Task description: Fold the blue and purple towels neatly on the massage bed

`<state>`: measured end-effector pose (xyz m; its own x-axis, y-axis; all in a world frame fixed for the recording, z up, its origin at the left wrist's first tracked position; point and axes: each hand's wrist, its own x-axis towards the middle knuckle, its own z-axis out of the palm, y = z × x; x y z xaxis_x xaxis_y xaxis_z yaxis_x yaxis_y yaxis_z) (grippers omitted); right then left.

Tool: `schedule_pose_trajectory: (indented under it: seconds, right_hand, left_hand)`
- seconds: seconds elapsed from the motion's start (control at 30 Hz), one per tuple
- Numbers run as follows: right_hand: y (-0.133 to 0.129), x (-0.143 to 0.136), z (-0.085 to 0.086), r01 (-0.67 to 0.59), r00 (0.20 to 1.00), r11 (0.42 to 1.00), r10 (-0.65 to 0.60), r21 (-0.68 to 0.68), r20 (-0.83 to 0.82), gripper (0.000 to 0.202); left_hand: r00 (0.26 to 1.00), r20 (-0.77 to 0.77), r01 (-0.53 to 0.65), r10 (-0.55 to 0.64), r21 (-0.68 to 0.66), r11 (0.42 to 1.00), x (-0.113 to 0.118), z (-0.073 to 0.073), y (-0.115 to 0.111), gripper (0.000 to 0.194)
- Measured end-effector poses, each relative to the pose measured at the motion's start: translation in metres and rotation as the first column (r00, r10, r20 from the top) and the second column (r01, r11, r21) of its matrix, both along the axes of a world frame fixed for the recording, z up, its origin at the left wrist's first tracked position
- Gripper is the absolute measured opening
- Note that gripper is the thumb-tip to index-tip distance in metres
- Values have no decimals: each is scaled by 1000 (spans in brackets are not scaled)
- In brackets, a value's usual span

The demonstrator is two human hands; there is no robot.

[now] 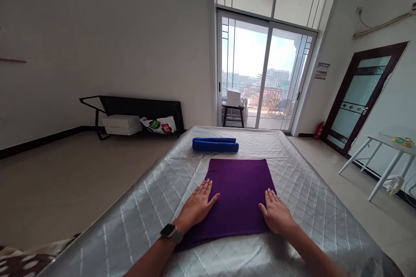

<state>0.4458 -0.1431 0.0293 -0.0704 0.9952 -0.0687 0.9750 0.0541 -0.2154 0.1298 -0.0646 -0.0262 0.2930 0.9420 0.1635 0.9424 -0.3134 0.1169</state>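
A purple cloth (238, 197), folded into a rough rectangle, lies flat on the silver quilted cover (302, 190). My left hand (198, 205) rests on its left edge, palm down, with the thumb apart from the fingers and a watch on the wrist. On the opposite edge lies my right hand (277, 213), also palm down, fingers stretched out and thumb apart. Both hands touch the cloth without gripping it. Beyond the cloth's far edge sits a blue rolled or folded cloth (215, 144), apart from both hands.
Against the far wall stands a black bench-like frame (139, 106) with white boxes (121, 124) and a printed bag (159, 125) under it. At right is a white stool (386, 140). Behind are sliding glass doors (266, 73) and a red fire extinguisher (319, 130).
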Motion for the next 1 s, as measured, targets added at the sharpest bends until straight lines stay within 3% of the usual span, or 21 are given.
schedule_pose_trajectory:
  seconds: [0.13,0.23,0.4,0.5,0.6,0.67,0.77,0.93,1.0]
  right_hand:
    - [38,-7,20,-10,1000,999,10,52,-10,67]
    - [65,-14,25,19,999,998,-17,54,-34,67]
    - [80,-15,9,60,997,997,-58,58,-41,70]
    - [80,-14,0,54,997,996,-50,69,-58,70]
    - [81,-14,-7,52,995,994,-43,96,-90,71]
    - [83,-14,-11,56,993,992,-44,109,-111,71]
    - [84,-15,-14,61,991,992,-47,113,-122,71]
    - [83,-13,-13,42,995,991,-31,124,-92,70]
    - [83,-12,-12,23,996,992,-12,127,-83,68]
  left_hand:
    - [1000,0,-1,1,11,1000,3,-4,0,78]
    - [1000,-2,-3,3,42,999,1,-9,-1,76]
    - [997,-67,50,-46,60,997,-5,-16,-2,73]
    - [996,-83,21,-18,31,999,-10,-17,-2,77]
    - [994,-103,-44,47,38,998,-14,-13,2,79]
    - [994,-100,-28,36,83,996,-9,-5,3,78]
    - [996,-55,71,-65,111,991,26,12,3,75]
    - [972,50,231,-229,-27,973,125,33,13,72]
    - [964,67,261,-258,-47,964,151,36,20,73]
